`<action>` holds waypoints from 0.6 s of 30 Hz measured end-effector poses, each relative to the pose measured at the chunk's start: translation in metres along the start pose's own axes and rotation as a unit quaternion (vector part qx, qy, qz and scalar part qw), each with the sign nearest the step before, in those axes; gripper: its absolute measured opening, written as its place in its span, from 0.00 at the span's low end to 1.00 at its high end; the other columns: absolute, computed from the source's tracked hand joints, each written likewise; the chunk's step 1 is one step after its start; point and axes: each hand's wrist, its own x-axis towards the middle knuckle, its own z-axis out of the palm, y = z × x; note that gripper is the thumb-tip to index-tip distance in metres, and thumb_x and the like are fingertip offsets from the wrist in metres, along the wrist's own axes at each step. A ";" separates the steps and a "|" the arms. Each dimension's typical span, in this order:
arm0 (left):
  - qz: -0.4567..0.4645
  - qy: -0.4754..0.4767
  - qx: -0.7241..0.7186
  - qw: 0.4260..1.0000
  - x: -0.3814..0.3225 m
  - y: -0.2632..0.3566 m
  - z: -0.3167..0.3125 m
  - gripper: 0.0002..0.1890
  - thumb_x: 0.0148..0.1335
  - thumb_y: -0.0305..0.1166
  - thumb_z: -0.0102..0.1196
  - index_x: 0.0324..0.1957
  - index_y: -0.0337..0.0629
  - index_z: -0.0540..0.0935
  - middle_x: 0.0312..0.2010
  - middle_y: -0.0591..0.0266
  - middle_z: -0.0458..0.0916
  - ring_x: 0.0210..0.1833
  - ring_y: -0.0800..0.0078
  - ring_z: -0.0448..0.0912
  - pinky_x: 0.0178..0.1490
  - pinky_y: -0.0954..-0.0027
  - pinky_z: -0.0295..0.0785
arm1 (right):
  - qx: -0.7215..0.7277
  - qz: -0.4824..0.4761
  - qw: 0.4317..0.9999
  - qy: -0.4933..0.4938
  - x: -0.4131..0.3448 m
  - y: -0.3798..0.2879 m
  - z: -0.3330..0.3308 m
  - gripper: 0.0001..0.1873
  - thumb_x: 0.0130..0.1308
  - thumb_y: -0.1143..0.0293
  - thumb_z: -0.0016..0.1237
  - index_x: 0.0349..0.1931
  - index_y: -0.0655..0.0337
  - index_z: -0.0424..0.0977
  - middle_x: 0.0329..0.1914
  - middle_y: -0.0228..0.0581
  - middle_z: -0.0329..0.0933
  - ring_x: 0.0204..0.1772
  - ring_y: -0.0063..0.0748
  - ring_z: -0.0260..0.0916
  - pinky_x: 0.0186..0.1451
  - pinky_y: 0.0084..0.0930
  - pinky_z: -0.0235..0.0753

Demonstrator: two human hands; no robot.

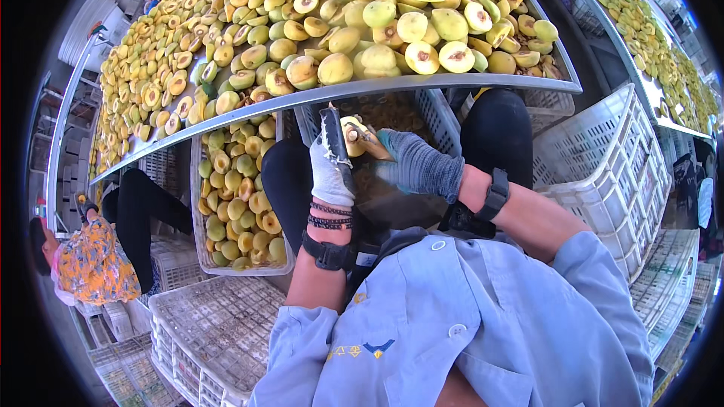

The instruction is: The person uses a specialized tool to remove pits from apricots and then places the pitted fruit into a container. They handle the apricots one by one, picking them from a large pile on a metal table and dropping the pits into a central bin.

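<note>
My left hand wears a white glove with a frayed black covering along the fingers. It grips a halved yellow stone fruit whose brown centre faces my other hand. In a grey knitted glove, my right hand is closed around a wooden-handled tool. The tool's front end meets the fruit; its tip is hidden there. Both hands are between my knees, just below the near edge of a metal-rimmed table. Heaped on that table are many halved stone fruits, several showing brown centres.
Under the table stands a crate with dark scraps inside. A white crate of fruit halves is by my left knee. Stacked plastic crates and an upright white crate flank me. Co-workers sit at the left and far side.
</note>
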 end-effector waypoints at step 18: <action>0.190 0.000 0.313 0.931 0.003 -0.001 0.016 0.12 0.57 0.22 0.46 0.44 0.32 0.73 0.28 0.64 0.75 0.28 0.80 0.72 0.33 0.80 0.69 | 0.272 0.128 0.947 -0.115 -0.009 -0.022 -0.021 0.12 0.52 0.70 0.49 0.35 0.63 0.65 0.17 0.33 0.67 0.12 0.21 0.62 0.13 0.19 0.62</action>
